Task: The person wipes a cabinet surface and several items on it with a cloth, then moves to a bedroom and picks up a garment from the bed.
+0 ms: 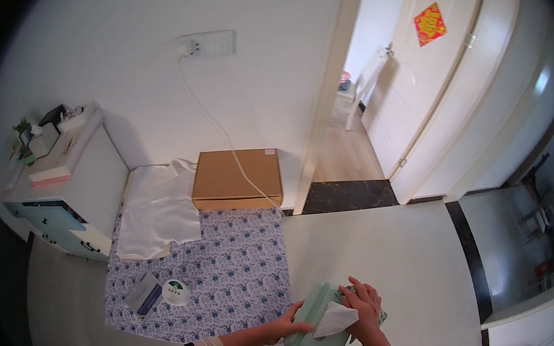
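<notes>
A pale green tissue box is held up at the lower middle of the head view, in front of my body. A white tissue sticks out of its opening. My left hand grips the box's left side, with the thumb near the opening. Against the right side rests my right hand, holding a green patterned cloth to the box. Most of this cloth is hidden under the hand, and some fingers of both hands are out of sight.
Left of me stands a table with a blue floral tablecloth, bearing a cardboard box, white cloth, round white container and flat printed box. A white cable hangs from the wall socket. Beyond is a cabinet.
</notes>
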Demonstrator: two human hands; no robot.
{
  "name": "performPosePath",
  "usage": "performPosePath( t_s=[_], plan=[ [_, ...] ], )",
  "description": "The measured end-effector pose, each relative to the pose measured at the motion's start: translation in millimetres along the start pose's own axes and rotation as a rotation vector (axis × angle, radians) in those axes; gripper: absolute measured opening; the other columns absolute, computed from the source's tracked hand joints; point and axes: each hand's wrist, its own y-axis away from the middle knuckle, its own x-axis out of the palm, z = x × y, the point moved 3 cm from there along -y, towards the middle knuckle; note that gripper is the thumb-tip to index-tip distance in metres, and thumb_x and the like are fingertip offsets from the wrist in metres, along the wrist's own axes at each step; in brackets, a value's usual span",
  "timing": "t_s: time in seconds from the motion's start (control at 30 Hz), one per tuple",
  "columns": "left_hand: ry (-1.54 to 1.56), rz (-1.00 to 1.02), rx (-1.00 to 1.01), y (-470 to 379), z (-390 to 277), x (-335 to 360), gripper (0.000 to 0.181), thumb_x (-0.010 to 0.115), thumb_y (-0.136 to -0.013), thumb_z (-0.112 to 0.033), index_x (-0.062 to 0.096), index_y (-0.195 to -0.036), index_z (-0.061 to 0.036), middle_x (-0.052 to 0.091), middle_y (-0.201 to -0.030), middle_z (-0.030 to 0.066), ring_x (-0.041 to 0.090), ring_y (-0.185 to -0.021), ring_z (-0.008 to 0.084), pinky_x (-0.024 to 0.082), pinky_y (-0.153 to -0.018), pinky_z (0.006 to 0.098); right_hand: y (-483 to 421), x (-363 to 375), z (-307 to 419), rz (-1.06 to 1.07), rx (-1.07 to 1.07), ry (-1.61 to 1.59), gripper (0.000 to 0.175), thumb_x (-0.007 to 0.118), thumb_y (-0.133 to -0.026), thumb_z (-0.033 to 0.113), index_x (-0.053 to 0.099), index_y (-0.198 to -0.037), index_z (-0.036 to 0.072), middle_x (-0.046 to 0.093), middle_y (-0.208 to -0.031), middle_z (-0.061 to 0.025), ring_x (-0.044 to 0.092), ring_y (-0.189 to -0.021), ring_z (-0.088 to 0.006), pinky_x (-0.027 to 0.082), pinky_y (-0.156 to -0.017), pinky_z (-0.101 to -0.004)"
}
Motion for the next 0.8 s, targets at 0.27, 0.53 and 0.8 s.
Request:
performPosePath(
  t_s=[0.27, 0.53, 0.8],
  plan=[
    [0.125, -0.216, -0.001, 18.9, -13.7, -76.9, 0.077, 0.063, -0.079, -0.021, 0.012, -0.137, -0.0142, 0.035, -0.131, 0.0121, 0.042, -0.116, 0.0244, 0.038, -0.094, 0.0388, -62.0, 65.5, 69.3, 0.214, -0.480, -0.003, 0.036, 0.059, -0.070, 0.022, 0.059, -0.105, 0.013, 0.051, -0.115, -0.0061, 0.046, -0.106, -0.0242, 0.035, -0.084, -0.0388],
    [0.357, -0.312, 0.292, 35.1, -34.3, -91.3, 0.074, 0.063, -0.076, -0.011, 0.017, -0.134, -0.0160, 0.039, -0.125, 0.0110, 0.045, -0.112, 0.0271, 0.043, -0.090, 0.0414, -102.0, 77.3, 64.8, 0.075, -0.086, -0.289, 0.044, 0.057, -0.076, 0.019, 0.049, -0.119, 0.016, 0.038, -0.126, -0.0199, 0.041, -0.108, -0.0386, 0.034, -0.089, -0.0478],
    [0.501, -0.508, 0.334, 11.4, -42.9, -80.2, 0.086, 0.069, -0.071, -0.012, 0.012, -0.135, -0.0126, 0.043, -0.119, 0.0154, 0.049, -0.104, 0.0285, 0.045, -0.084, 0.0412, -75.5, 94.2, 28.9, 0.188, -0.204, -0.378, 0.049, 0.053, -0.079, 0.016, 0.040, -0.126, 0.007, 0.036, -0.126, -0.0236, 0.039, -0.110, -0.0389, 0.032, -0.094, -0.0446]
  ],
)
